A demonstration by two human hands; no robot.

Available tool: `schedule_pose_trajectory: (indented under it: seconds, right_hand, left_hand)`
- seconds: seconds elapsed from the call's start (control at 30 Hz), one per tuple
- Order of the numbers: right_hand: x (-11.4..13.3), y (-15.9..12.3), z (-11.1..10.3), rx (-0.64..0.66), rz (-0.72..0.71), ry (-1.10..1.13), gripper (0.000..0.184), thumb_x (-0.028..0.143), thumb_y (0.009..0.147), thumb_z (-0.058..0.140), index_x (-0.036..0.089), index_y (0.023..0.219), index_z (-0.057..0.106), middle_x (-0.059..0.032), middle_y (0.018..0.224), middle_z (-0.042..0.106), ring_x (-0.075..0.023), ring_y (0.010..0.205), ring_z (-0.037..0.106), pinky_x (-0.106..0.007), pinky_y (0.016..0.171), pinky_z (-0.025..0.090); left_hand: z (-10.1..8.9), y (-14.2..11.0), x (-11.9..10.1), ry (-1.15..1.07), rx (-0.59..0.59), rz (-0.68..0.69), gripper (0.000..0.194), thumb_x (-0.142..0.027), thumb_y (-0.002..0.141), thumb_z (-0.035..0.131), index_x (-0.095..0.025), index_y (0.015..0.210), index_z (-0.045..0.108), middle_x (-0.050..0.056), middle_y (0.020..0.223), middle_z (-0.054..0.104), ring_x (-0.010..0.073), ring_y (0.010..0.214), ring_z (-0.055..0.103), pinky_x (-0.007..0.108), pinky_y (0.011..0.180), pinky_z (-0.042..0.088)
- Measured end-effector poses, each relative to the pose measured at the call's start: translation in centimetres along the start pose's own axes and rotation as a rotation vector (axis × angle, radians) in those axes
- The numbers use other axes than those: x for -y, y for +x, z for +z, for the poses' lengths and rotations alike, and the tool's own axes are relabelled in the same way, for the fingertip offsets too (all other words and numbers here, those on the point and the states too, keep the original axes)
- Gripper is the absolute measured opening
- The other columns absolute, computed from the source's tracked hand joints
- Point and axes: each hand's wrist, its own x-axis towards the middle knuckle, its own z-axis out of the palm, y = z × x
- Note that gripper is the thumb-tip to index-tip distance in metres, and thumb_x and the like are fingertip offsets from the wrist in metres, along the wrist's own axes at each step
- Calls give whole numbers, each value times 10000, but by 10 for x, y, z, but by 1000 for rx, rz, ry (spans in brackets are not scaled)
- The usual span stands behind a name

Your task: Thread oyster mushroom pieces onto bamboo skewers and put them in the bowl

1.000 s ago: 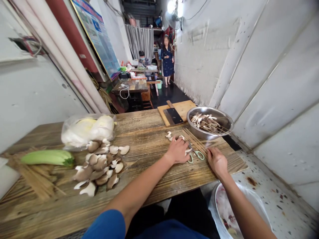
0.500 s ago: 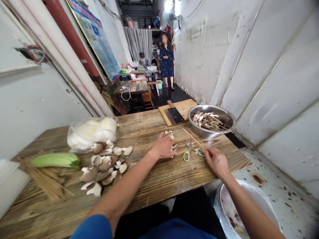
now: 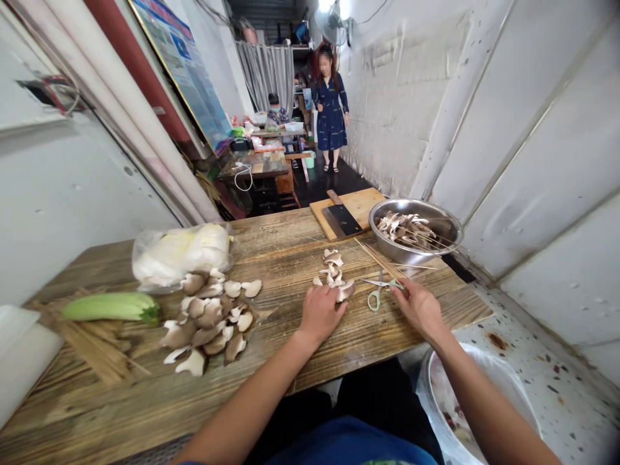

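My left hand (image 3: 320,312) rests on the wooden table, palm down and open, its fingertips against torn oyster mushroom pieces (image 3: 334,276). A brown-capped piece lies just beyond its thumb. My right hand (image 3: 418,306) is closed on one handle of the scissors (image 3: 374,299). Their blades lie spread, pointing left, and the other green loop is on the table. Beyond that hand several thin bamboo skewers (image 3: 378,258) lie in a loose bundle. In the steel bowl (image 3: 411,257) are skewered mushroom strips (image 3: 407,230), with stick ends reaching over the rim.
A heap of mushrooms (image 3: 208,323) lies left, beside a bagged white vegetable (image 3: 181,255), a green gourd (image 3: 109,307) and more sticks (image 3: 97,352). A cleaver (image 3: 345,218) rests on a board (image 3: 365,201). A lined bin (image 3: 518,394) stands below right. One person (image 3: 331,110) stands beyond.
My left hand has drawn back toward me, uncovering mushroom pieces. My right hand has let go of the skewers and taken a scissor handle, turning the scissors. The standing person has come closer.
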Motion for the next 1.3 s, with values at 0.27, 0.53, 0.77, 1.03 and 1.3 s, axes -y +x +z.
schedule_pose_trajectory:
  seconds: [0.27, 0.53, 0.77, 1.03, 1.3]
  right_hand:
    - [37, -46, 12, -4, -87, 555, 330, 377, 908, 369, 187, 1025, 611, -76, 819, 684, -195, 695, 640, -322, 680, 511]
    - [75, -67, 24, 70, -357, 445, 322, 215, 889, 380, 235, 1131, 591, -63, 1020, 684, -199, 922, 651, -338, 829, 516]
    - [77, -59, 48, 188, -391, 155, 430, 123, 849, 373, 208, 1239, 535, -81, 1101, 662, -200, 934, 658, -322, 815, 528]
    - [82, -57, 41, 163, -442, 216, 407, 123, 845, 376, 178, 1200, 566, -94, 1126, 647, -204, 955, 647, -334, 813, 533]
    - [81, -66, 28, 131, -361, 395, 286, 212, 886, 415, 206, 1092, 613, -64, 1034, 685, -196, 896, 659, -321, 795, 523]
  left_hand:
    - [3, 5, 4, -561, -85, -298, 197, -306, 789, 541, -184, 885, 663, 44, 764, 666, 158, 677, 590, 294, 664, 455]
    - [-13, 5, 46, -1440, -173, -834, 346, -295, 625, 725, -131, 916, 634, 60, 748, 688, 126, 666, 630, 246, 618, 499]
    - [-14, 7, 53, -1489, -179, -1009, 250, -195, 621, 745, -104, 802, 600, 67, 689, 679, 120, 642, 647, 225, 629, 522]
    - [-16, 9, 58, -1466, -239, -1119, 126, -128, 698, 677, -87, 690, 559, 62, 564, 633, 111, 522, 618, 229, 583, 526]
    - [-17, 11, 67, -1659, -324, -1097, 148, -16, 687, 632, -100, 801, 588, 47, 626, 646, 93, 564, 608, 184, 556, 489]
